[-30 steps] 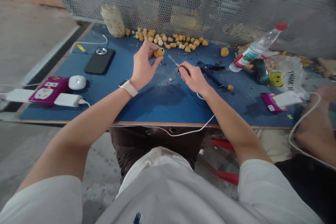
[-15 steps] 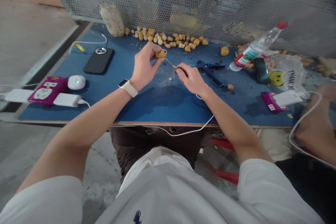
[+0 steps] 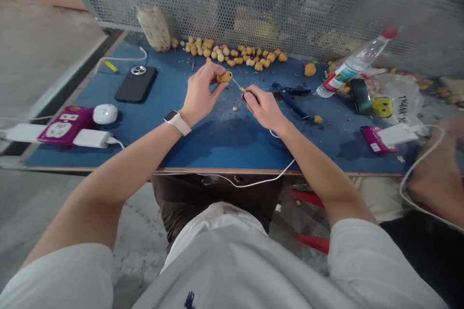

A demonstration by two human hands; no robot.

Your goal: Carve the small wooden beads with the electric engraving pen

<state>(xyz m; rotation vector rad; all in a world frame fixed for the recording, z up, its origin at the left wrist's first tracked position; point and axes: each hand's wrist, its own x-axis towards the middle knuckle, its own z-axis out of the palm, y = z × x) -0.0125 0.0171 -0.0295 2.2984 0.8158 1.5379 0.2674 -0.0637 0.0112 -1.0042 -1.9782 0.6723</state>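
- Left hand [image 3: 201,91]: thumb and fingers pinched around one small tan gourd [image 3: 224,77], raised above the blue tabletop [image 3: 232,149]; one dark hole [image 3: 230,75] in its end, facing the right hand.
- Right hand [image 3: 264,106]: fingers closed on one thin-shafted tool [image 3: 241,89], dark handle. Its tip is at the hole; whether inside, I cannot tell.
- One pale-banded smartwatch [image 3: 177,122], left wrist.
- Below the hands, one pale crumb [image 3: 235,109].
- Beside the right hand, one pair of navy-handled pliers [image 3: 294,105].
- Two stray gourds, one beyond the pliers [image 3: 310,69], one nearer [image 3: 318,119].
- Behind, along the perforated metal screen [image 3: 282,14], a row of gourds [image 3: 267,63]: dozens, overlapping too much to count.
- Person's left: one jar [image 3: 154,29], one black phone [image 3: 132,88], one white earbud case [image 3: 105,114].
- Two purple power strips [image 3: 74,120], one each side; two white chargers [image 3: 89,138] at the left one, one [image 3: 393,135] at the right.
- Far right: one red-capped bottle [image 3: 344,75], leaning; one yellow smiley-faced item [image 3: 382,107]; one co-worker's arm [image 3: 437,174].
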